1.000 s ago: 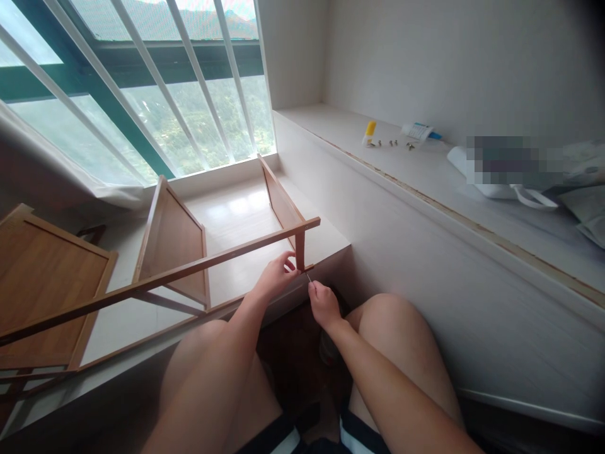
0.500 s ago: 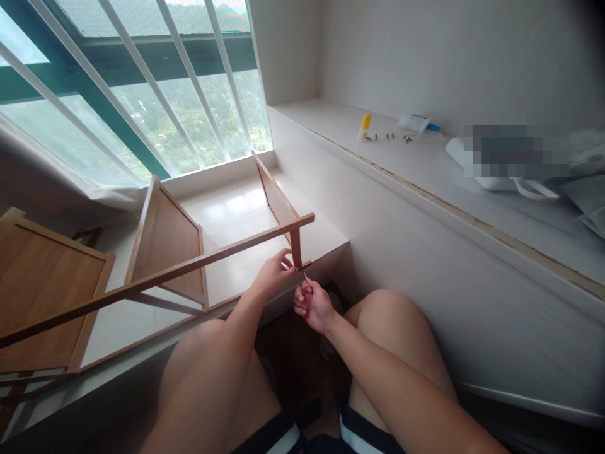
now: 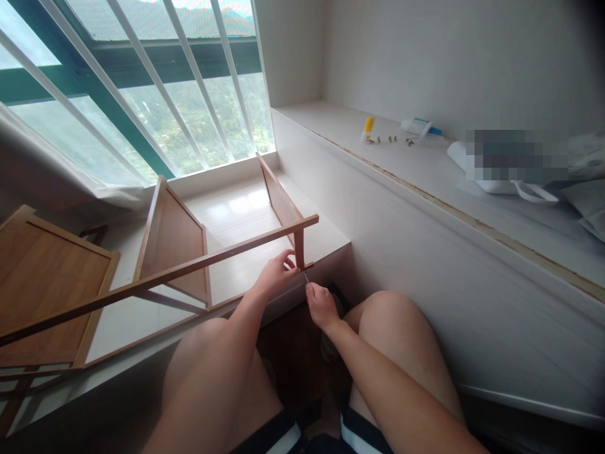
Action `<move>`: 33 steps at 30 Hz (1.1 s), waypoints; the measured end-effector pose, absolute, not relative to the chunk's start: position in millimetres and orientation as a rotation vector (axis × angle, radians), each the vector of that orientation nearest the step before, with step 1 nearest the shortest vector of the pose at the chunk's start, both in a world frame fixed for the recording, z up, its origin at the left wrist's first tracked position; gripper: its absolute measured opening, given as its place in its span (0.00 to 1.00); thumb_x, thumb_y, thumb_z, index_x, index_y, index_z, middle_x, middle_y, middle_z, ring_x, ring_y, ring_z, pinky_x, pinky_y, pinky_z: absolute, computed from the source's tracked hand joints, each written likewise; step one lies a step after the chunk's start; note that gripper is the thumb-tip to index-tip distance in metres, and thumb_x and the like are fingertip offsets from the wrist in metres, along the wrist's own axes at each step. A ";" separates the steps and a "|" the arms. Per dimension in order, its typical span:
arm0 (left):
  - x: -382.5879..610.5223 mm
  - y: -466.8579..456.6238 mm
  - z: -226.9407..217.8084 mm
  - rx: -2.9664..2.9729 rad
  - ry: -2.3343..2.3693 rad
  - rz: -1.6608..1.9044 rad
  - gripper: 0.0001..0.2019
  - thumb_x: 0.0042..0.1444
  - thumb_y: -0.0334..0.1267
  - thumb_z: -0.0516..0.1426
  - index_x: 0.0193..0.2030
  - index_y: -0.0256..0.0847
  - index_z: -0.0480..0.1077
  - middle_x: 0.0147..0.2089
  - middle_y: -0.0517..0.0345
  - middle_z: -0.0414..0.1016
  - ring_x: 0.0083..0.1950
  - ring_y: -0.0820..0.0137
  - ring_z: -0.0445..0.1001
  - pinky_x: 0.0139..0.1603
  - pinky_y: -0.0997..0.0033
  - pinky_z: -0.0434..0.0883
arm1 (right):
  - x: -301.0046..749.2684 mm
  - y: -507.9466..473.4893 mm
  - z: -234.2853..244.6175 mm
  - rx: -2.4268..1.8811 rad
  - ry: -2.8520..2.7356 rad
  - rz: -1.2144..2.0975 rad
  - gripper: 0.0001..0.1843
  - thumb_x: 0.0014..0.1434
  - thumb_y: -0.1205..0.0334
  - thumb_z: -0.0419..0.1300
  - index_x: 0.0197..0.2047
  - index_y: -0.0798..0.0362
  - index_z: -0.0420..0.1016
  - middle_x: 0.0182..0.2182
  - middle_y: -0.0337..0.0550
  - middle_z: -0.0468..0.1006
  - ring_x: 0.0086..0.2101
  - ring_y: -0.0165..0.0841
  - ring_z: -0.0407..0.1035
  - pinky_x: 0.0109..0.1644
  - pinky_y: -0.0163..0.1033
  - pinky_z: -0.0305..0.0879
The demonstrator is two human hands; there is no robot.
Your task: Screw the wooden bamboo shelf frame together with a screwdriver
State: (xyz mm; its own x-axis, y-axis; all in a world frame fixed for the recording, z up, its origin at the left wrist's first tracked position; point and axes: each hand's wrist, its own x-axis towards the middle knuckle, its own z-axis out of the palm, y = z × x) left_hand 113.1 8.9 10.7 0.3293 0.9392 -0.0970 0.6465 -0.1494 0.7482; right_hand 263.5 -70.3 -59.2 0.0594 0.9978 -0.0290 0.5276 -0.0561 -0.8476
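A brown wooden shelf frame [image 3: 250,242] with several panels lies on its side across the pale ledge. My left hand [image 3: 278,275] is at the frame's right end, its thumb and fingers closed around the short end piece [image 3: 299,249]. Just below and to the right, my right hand [image 3: 322,307] makes a fist around a tool with a thin metal shaft [image 3: 307,278]. The shaft points up at the lower rail's end [image 3: 308,265] and seems to touch it. The tool's handle end is hidden inside the fist.
On the raised white shelf [image 3: 425,183] to the right are a yellow-capped glue stick [image 3: 367,128], several small screws [image 3: 392,139], a white tube with a blue cap [image 3: 420,127] and a white pouch [image 3: 496,184]. Beyond the ledge is a barred window [image 3: 189,113]. My knees flank the hands.
My right hand has turned over, from curled fingers showing to the back of the hand up, and shifted slightly right. The left hand keeps its place on the frame.
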 end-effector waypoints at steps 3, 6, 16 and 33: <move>112.4 8.9 10.9 1.881 1.386 0.530 0.19 0.53 0.44 0.58 0.52 0.46 0.66 0.39 0.59 0.77 0.34 0.71 0.75 0.32 0.75 0.68 | 268.8 -67.2 -54.8 -1.825 -1.768 0.688 0.19 0.68 0.57 0.44 0.28 0.51 0.67 0.23 0.42 0.72 0.24 0.32 0.62 0.30 0.38 0.45; 112.3 9.0 11.1 1.874 1.382 0.532 0.19 0.53 0.44 0.58 0.52 0.46 0.67 0.39 0.59 0.77 0.34 0.71 0.75 0.32 0.75 0.68 | 271.1 -65.1 -52.2 -1.926 -1.853 0.616 0.20 0.69 0.57 0.43 0.31 0.52 0.70 0.26 0.44 0.76 0.26 0.33 0.66 0.31 0.38 0.45; 112.5 8.8 10.5 1.889 1.392 0.528 0.19 0.53 0.43 0.59 0.52 0.46 0.67 0.38 0.59 0.77 0.34 0.71 0.75 0.32 0.74 0.68 | 270.2 -63.3 -42.4 -2.083 -2.015 0.444 0.20 0.69 0.57 0.43 0.35 0.53 0.73 0.30 0.50 0.79 0.30 0.38 0.73 0.33 0.38 0.53; 114.7 7.5 14.4 1.894 1.427 0.481 0.18 0.53 0.44 0.58 0.50 0.46 0.66 0.37 0.59 0.77 0.34 0.69 0.75 0.31 0.74 0.67 | 250.5 -62.4 -61.0 -1.272 -0.913 1.452 0.18 0.62 0.54 0.44 0.22 0.49 0.51 0.14 0.32 0.56 0.16 0.27 0.49 0.21 0.34 0.48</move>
State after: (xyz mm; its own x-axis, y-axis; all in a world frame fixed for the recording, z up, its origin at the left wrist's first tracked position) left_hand 114.7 7.5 14.4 0.3222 0.9394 -0.1168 0.6766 -0.1422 0.7225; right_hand 250.5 -62.4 -61.0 0.0102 0.9654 -0.2604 -0.1838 -0.2542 -0.9495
